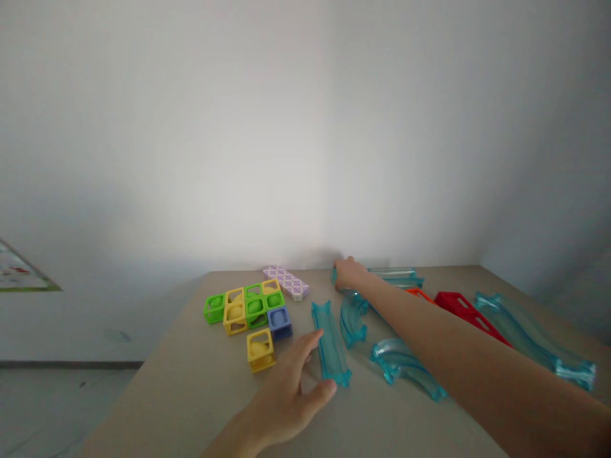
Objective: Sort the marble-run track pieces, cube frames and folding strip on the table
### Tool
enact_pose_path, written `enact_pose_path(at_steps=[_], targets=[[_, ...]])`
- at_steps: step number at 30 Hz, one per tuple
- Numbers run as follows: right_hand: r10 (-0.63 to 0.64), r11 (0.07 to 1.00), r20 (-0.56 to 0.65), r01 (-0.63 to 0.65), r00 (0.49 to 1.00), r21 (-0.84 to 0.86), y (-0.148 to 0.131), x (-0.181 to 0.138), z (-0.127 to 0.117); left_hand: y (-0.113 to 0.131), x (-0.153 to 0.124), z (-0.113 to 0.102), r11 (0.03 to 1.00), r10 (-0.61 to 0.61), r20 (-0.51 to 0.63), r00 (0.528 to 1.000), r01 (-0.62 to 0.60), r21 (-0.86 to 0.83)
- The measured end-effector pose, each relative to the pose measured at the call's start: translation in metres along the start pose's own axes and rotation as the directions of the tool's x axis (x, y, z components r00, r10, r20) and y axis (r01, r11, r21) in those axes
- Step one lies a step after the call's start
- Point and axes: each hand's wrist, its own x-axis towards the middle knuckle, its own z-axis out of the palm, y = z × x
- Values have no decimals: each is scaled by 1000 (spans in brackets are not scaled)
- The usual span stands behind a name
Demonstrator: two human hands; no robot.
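The straight track (331,343) lies just below the centre of the frame, its length running away from the viewer. The left hand (289,391) is just beside it, on its left: thumb and fingers spread wide, holding nothing, with the index fingertip at the track's edge; whether they touch cannot be told. The right hand (351,273) reaches to the table's back edge, fingers bent down over teal plastic by the far track (396,278); its grip is hidden.

Right of the straight track sit a small curve (352,319) and, lower, a larger curve (405,367). Partly behind the right forearm are an orange piece (420,293) and a red piece (470,315); a wide track (529,340) lies at lower right. Left of centre, a yellow cube (260,351) stands near the joined cubes (255,310), with a purple block (285,281) behind them. The table (167,394) meets a pale wall (238,127).
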Motion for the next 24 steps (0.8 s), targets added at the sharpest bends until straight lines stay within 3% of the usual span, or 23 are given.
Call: enact_pose_path(at_steps=[6,10,13,15,17,20,22,24], targets=[[-26,995,-41,30,999,91,7,-6,-4,0,0,2,980,94,54,994,-102,170],[-12,981,-233,58,972,188,0,-30,-23,2,8,4,973,130,89,988,-144,181],[-86,950,-391,194,917,245,-14,-73,-29,4,15,5,974,158,101,982,-172,146],[-155,910,-469,311,869,275,-23,-111,-20,0,16,6,977,182,64,981,-188,99],[-201,741,-604,523,771,422,-29,-146,-1,-8,14,8,982,189,-42,981,-189,4],[-201,610,-658,619,726,496,-32,-183,34,-17,6,7,950,129,-207,970,-181,-256],[-222,582,-686,659,693,477,-31,-194,52,-16,0,3,891,133,-207,969,-208,-403],[-257,559,-707,698,659,448,-30,-198,63,-9,-4,-3,866,175,-184,967,-240,-438]])
